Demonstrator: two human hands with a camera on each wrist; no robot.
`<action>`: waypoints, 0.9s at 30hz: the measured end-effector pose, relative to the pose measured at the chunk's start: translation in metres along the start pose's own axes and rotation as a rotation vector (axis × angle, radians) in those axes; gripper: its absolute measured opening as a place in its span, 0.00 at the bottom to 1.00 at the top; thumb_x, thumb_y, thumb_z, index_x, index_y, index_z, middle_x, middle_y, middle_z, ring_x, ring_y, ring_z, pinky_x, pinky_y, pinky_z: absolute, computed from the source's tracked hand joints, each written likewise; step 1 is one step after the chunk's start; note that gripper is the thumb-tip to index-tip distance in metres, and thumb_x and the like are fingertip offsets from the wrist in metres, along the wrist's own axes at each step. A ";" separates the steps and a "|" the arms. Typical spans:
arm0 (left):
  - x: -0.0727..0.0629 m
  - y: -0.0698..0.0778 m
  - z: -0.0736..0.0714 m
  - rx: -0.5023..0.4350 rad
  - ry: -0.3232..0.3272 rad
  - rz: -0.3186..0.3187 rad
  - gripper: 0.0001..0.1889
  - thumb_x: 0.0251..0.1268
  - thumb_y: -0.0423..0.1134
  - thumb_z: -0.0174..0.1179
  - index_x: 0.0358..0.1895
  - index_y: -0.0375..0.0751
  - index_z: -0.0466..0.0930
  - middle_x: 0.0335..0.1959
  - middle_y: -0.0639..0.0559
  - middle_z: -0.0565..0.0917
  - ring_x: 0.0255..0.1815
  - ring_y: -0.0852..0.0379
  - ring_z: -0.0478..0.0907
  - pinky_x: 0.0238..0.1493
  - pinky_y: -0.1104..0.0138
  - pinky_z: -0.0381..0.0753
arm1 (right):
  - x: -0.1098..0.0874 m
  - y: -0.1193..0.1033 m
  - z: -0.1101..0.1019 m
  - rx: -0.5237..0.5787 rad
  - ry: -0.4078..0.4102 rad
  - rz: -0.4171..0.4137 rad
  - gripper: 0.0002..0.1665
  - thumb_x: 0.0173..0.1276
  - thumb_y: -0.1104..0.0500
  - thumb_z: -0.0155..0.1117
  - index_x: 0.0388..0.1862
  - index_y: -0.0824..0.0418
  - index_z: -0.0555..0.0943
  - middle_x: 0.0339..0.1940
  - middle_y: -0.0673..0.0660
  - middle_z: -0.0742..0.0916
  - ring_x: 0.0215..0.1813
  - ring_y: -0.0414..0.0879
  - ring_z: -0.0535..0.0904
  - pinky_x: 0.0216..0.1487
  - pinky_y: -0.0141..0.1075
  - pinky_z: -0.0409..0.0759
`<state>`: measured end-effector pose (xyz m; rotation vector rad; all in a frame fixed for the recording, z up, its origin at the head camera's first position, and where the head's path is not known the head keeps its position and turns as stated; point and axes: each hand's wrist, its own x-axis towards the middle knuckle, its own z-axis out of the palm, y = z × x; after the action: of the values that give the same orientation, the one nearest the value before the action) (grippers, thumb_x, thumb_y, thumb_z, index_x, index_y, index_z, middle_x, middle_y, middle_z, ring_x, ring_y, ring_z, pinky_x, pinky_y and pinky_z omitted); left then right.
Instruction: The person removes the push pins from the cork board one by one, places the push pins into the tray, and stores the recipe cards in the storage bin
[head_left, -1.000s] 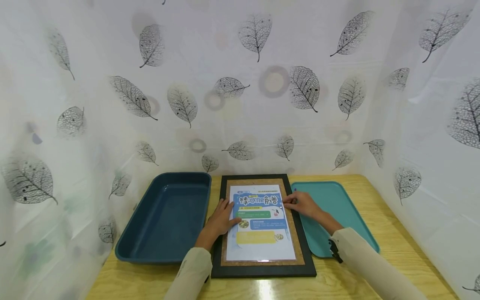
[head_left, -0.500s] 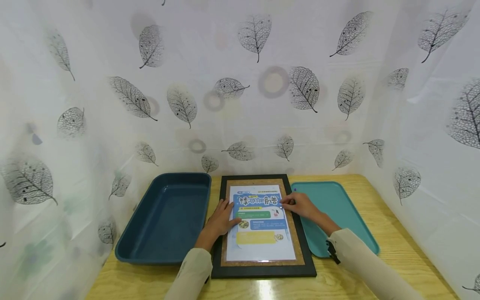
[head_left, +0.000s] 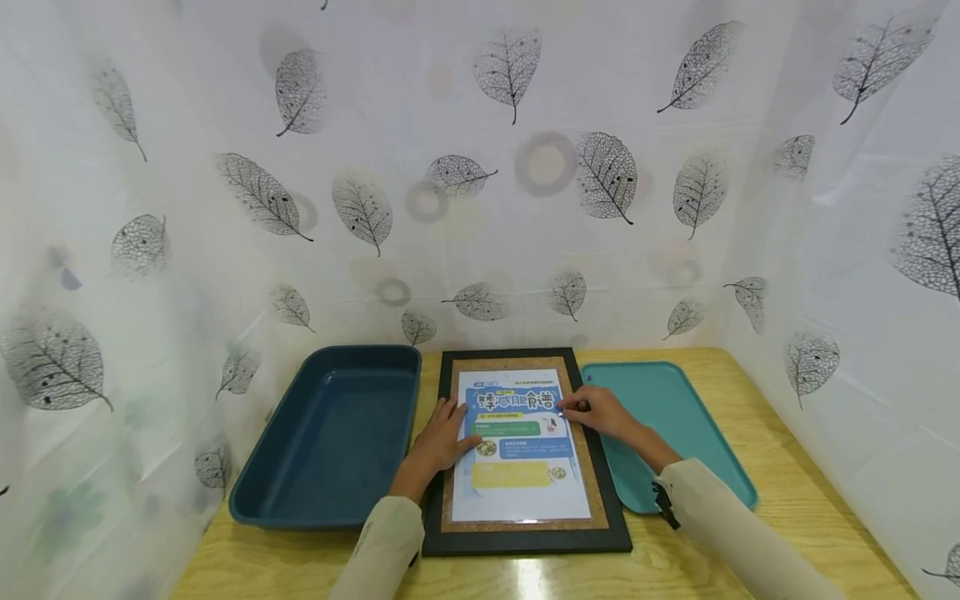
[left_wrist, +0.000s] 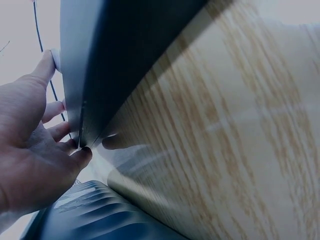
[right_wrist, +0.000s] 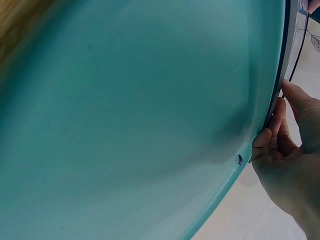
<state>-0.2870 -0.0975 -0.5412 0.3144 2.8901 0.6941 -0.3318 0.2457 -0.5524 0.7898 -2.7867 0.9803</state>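
A printed poster sheet (head_left: 517,496) lies on a cork board (head_left: 598,500) with a black frame. My left hand (head_left: 441,437) rests on the sheet's left edge with its fingers spread; in the left wrist view some fingertips touch the side of the black frame (left_wrist: 95,75). At the sheet's upper right edge, my right hand (head_left: 603,410) pinches thumb and forefinger together on what looks like a push pin, mostly hidden by the fingertips. Its other fingers lie curled near the frame's right side in the right wrist view.
Left of the board stands a deep dark blue tray (head_left: 330,450). On the right is a flat teal tray (head_left: 675,425) with a small dark blue pin-like piece (head_left: 589,379) near its far left corner. All sit on a wood-grain table (head_left: 795,467) before a leaf-print curtain (head_left: 465,242).
My right fingertips have shifted slightly left, further onto the sheet's edge. The left hand and the board have stayed in place.
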 end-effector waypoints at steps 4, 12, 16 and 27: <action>0.000 0.000 0.000 0.004 0.001 -0.002 0.42 0.71 0.55 0.66 0.81 0.41 0.62 0.85 0.42 0.52 0.86 0.40 0.42 0.79 0.42 0.57 | -0.001 -0.001 0.001 0.001 -0.013 -0.013 0.10 0.69 0.63 0.73 0.47 0.63 0.91 0.37 0.52 0.89 0.32 0.38 0.70 0.33 0.31 0.70; 0.000 -0.001 0.000 0.006 -0.004 -0.001 0.41 0.72 0.56 0.65 0.81 0.41 0.61 0.85 0.42 0.52 0.86 0.40 0.42 0.79 0.43 0.57 | 0.001 -0.005 0.001 0.009 -0.050 0.022 0.09 0.69 0.61 0.74 0.46 0.62 0.92 0.36 0.50 0.90 0.31 0.36 0.75 0.32 0.31 0.75; 0.000 -0.001 -0.001 0.005 -0.005 0.004 0.41 0.72 0.56 0.65 0.81 0.41 0.61 0.85 0.42 0.51 0.86 0.40 0.41 0.79 0.43 0.56 | 0.003 -0.008 0.001 0.016 -0.059 0.076 0.07 0.68 0.60 0.75 0.43 0.60 0.91 0.33 0.48 0.89 0.31 0.37 0.76 0.33 0.32 0.76; -0.001 0.003 -0.004 0.006 -0.018 -0.009 0.42 0.72 0.56 0.65 0.81 0.42 0.61 0.85 0.42 0.52 0.86 0.40 0.42 0.79 0.43 0.56 | 0.003 -0.011 0.001 0.003 -0.049 0.091 0.03 0.68 0.60 0.75 0.38 0.59 0.90 0.28 0.46 0.85 0.29 0.37 0.73 0.31 0.32 0.73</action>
<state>-0.2863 -0.0968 -0.5356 0.3064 2.8749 0.6782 -0.3291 0.2363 -0.5464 0.7024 -2.8868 0.9926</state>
